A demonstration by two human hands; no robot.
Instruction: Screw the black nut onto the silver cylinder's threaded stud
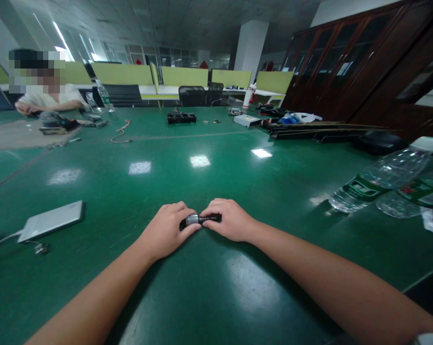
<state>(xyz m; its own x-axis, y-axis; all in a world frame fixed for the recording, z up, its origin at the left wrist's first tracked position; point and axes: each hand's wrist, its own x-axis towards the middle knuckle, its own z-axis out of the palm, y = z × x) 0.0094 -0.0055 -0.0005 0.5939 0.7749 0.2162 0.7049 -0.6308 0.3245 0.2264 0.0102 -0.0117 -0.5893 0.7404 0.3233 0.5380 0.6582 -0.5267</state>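
Both hands are on a small silver-and-black cylindrical part point(192, 219) with a thinner dark, ridged stem, lying level just above or on the green tabletop point(198, 184). The fingers and thumb of my left hand point(169, 226) close around its thicker silver end. At the thin black stem, my right hand point(231, 220) pinches with thumb and fingers. The part's outer ends are partly hidden by the hands, and its exact kind cannot be made out.
A white power bank point(53, 221) with a cable lies on the left. Clear plastic bottles point(378, 179) stand on the right. A black tray-like part point(181, 118), a silver box point(245, 120) and long dark strips point(302, 130) lie farther back. Another person point(51, 96) sits at far left.
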